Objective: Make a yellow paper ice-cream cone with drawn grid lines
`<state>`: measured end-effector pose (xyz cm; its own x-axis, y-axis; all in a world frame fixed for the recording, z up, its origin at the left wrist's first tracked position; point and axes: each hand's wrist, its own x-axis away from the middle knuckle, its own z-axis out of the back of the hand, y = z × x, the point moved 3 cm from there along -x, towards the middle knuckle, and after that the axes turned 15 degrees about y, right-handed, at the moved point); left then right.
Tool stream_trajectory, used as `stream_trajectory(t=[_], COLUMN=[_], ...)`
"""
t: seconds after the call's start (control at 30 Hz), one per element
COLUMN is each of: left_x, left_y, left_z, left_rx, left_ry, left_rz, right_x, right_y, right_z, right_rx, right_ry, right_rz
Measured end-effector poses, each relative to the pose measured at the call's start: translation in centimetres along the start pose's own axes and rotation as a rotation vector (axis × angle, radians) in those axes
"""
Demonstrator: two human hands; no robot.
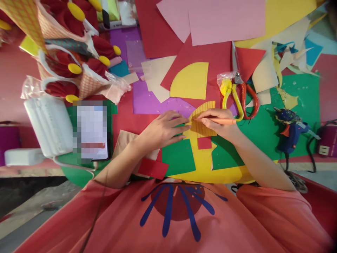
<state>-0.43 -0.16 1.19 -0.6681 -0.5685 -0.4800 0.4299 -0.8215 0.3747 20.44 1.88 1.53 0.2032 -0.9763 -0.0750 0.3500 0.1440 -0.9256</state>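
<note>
My right hand (219,121) is closed round an orange marker (228,121), its tip down on a yellow quarter-circle paper (206,128) lined with orange stripes. My left hand (164,128) rests palm down with fingers spread, fingertips at the left edge of that striped paper. Just beyond both hands lies a plain yellow quarter-circle (192,80) on red paper. Scissors (238,79) with red and yellow handles lie beyond my right hand. Below the striped piece is a small red paper square (204,143).
At far left stand paper cones (92,79) with dark red filling, a white plastic case (48,124) and a phone (92,130) with a blurred screen. A blue glue gun (291,131) lies at right near paper scraps (297,58). Pink sheets (228,21) lie at the back.
</note>
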Motion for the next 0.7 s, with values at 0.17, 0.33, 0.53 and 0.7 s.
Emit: stream_trajectory(t=[0.17,0.33,0.53,0.7], left_x=[0.2,0.2,0.2,0.1], left_y=[-0.2,-0.1,-0.2,-0.4], left_z=[-0.3,-0.4,-0.2,-0.1], left_rx=[0.021,-0.050,-0.049,-0.030], left_ry=[-0.022,-0.019,-0.011,-0.050], left_rz=[0.023,0.009,0.032,0.055], right_x=[0.6,1.3,0.8,0.6], right_y=[0.0,-0.2,-0.5,-0.5], right_z=[0.3,0.2,-0.1,-0.2], right_rx=[-0.060,-0.150,0.020,0.049], right_ry=[0.110,0.190,0.108,0.097], right_rz=[-0.045,-0.003,0.036,0.040])
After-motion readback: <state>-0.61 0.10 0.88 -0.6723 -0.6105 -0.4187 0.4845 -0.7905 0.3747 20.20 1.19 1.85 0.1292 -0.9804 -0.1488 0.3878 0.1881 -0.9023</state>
